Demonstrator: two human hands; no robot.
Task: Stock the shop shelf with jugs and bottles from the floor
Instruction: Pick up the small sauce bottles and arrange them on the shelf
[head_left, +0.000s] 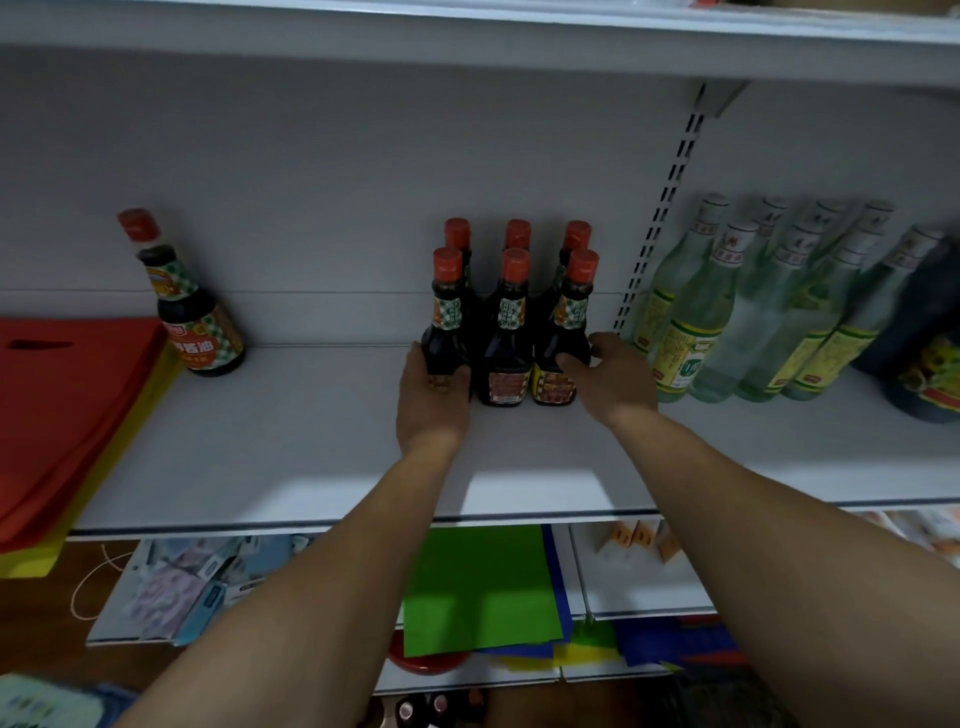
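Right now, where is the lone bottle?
Head view: the lone bottle stands left on the shelf, beside the red bags, apart from the six bottles.

The scene is dimly lit; a bright patch is seen on the shelf (530, 488) at 6 o'clock; clear bottles (769, 322) at 3 o'clock are blurred.

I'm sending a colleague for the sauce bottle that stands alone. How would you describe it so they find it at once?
Look at the white shelf at its left end, where a red stack lies. Right beside that stack stands a dark bottle with a red cap. Unlike the cluster of six bottles in the middle, it stands alone and looks wider.
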